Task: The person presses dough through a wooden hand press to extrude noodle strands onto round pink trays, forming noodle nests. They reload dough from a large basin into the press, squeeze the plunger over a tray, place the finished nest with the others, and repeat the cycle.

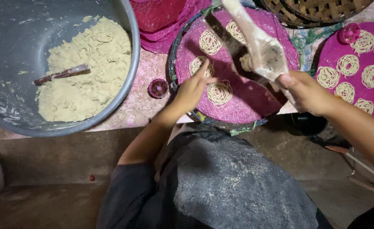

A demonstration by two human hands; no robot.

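Nearest the camera is the person's lap under a dark apron [233, 178] dusted with flour, set close against the counter [132, 106] so both arms reach the work without stretching. The left hand [192, 91] rests on the near part of a round tray covered in pink mesh [246, 106], fingers pressed together and extended flat, their tips touching the mesh just beside a fresh coil of thin noodle strands [219, 93], seemingly to steady the tray. The right hand [307, 91] is closed around the lower handle of a wooden noodle press [259, 46]; the fingers wrap it, though how tightly is hard to judge because the knuckles hide the grip. The press hangs over the tray, its long axis running from the right hand up and away to the left, the handles pointing toward the far edge and the dough-caked barrel near the hand facing down over the mesh. Farther coils [210, 41] lie on the same tray. To the right sits a second pink tray [329, 55] already filled with coils. Left, a large grey basin [127, 25] holds pale dough [89, 68] with a stick [62, 74] lying in it. A small pink disc [158, 88] sits between basin and tray, and woven baskets [318, 10] lie beyond.
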